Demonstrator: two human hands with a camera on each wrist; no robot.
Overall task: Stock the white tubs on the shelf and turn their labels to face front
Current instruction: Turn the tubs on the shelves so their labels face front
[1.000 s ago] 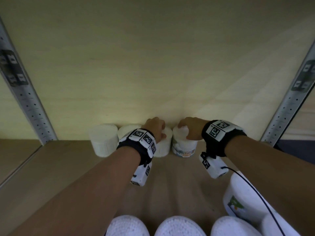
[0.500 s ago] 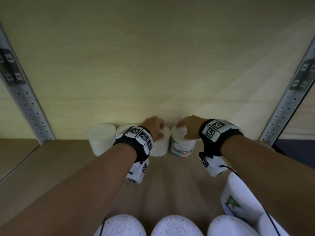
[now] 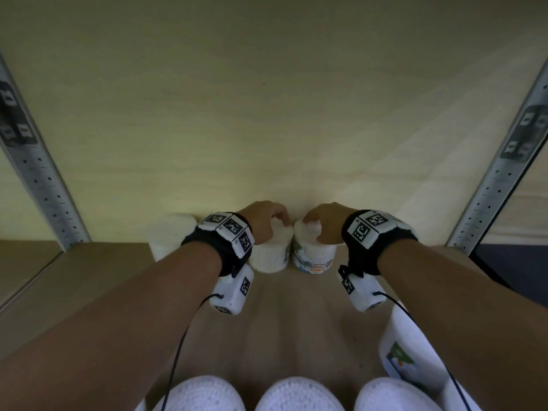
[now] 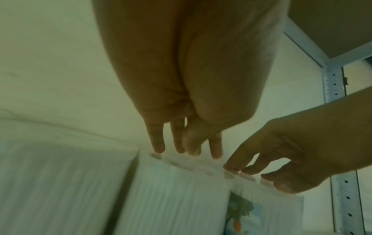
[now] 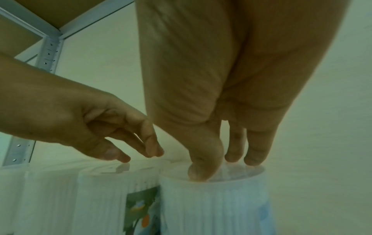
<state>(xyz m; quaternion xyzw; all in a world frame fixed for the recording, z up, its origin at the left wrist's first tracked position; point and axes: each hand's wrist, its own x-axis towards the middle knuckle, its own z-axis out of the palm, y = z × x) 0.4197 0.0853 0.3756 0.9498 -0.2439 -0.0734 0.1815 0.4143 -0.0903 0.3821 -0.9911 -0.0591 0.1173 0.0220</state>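
Note:
Several white ribbed tubs stand in a row against the back wall of the shelf. My left hand reaches down over one tub, fingertips straight and just at its lid. That tub's label faces sideways toward its right-hand neighbour. On the neighbouring tub, my right hand presses thumb and fingertips on the lid. Its "COTTON BUDS" label faces front. A plain-sided tub stands further left; another is hidden behind my left wrist.
Three white tub lids line the near edge of the head view, and a labelled tub sits at the right under my forearm. Perforated metal uprights frame the bay. Bare shelf board lies between the rows.
Both hands stay on top of the same two tubs at the back. The view has shifted slightly; I see no clear movement of the tubs.

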